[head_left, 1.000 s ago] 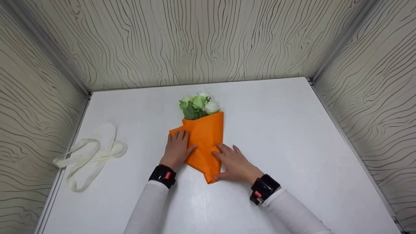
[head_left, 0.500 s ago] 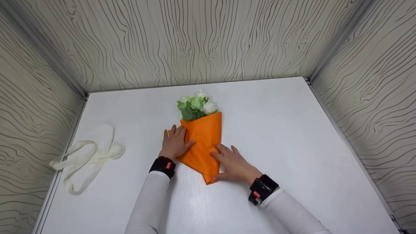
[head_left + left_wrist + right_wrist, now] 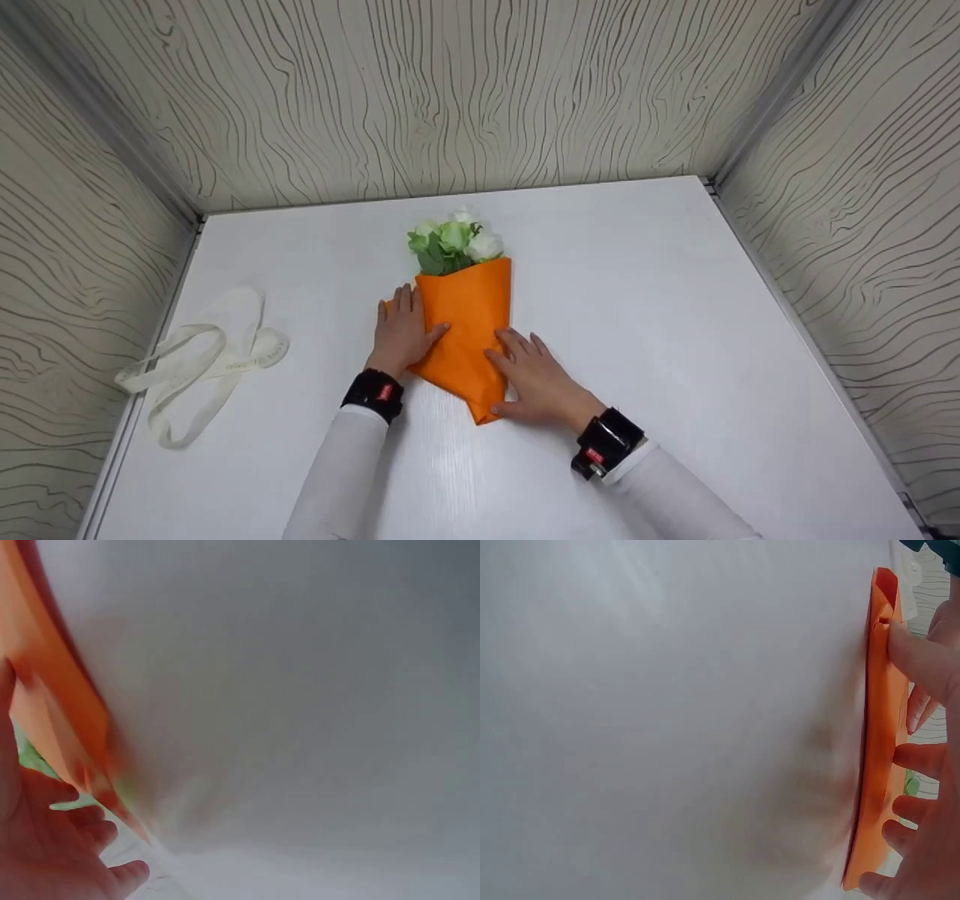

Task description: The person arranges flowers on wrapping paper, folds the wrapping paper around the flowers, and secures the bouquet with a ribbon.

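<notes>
A bouquet of white and pale green roses (image 3: pixel 454 238) with green leaves lies on the white table, flower heads toward the back wall. Orange wrapping paper (image 3: pixel 466 319) covers its stems and tapers to a narrow folded end near the person. My left hand (image 3: pixel 400 334) lies along the paper's left side with straight fingers, thumb across its front. On the right edge rest the fingertips of my right hand (image 3: pixel 541 386), with the thumb touching the lower tip. In the right wrist view the orange paper (image 3: pixel 881 735) shows edge-on, relaxed fingers spread along it.
A long cream ribbon (image 3: pixel 202 371) with printed lettering lies in loose loops on the left of the white table (image 3: pixel 675 315). Wood-grain patterned panels (image 3: pixel 465 97) stand at the back and both sides.
My left hand has slid slightly forward and left, and the paper's lower left edge now reaches farther left. My right hand stays almost still, and the ribbon lies unchanged.
</notes>
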The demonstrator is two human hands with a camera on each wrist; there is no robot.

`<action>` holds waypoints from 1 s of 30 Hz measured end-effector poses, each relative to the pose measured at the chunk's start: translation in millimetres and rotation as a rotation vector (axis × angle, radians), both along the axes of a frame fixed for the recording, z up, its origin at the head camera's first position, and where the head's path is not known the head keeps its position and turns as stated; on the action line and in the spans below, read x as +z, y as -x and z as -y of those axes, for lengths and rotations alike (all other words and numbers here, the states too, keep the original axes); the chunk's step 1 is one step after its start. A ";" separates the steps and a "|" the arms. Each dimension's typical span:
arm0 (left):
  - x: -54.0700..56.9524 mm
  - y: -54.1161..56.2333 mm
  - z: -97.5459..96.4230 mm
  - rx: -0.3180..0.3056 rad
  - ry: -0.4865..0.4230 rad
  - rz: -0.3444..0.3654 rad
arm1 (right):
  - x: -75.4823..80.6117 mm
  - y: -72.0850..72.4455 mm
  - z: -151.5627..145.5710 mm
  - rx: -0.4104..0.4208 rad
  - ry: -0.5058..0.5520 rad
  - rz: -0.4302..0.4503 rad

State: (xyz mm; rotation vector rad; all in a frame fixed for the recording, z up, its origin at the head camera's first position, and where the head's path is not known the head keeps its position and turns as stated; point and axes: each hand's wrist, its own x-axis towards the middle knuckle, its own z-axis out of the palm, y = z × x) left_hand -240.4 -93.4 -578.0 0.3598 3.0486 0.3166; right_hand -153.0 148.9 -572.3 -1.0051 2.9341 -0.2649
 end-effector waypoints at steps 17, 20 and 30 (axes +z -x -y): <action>16.2 -105.3 -18.4 -0.247 0.066 -0.061 | -0.4 -34.6 33.7 -0.064 -0.023 -0.160; 13.7 -107.7 -17.2 -0.240 0.063 -0.027 | -4.2 -35.6 39.1 -0.057 -0.055 -0.175; 8.2 -102.6 -15.9 -0.252 0.036 0.021 | -6.3 -26.0 34.1 -0.069 -0.115 -0.150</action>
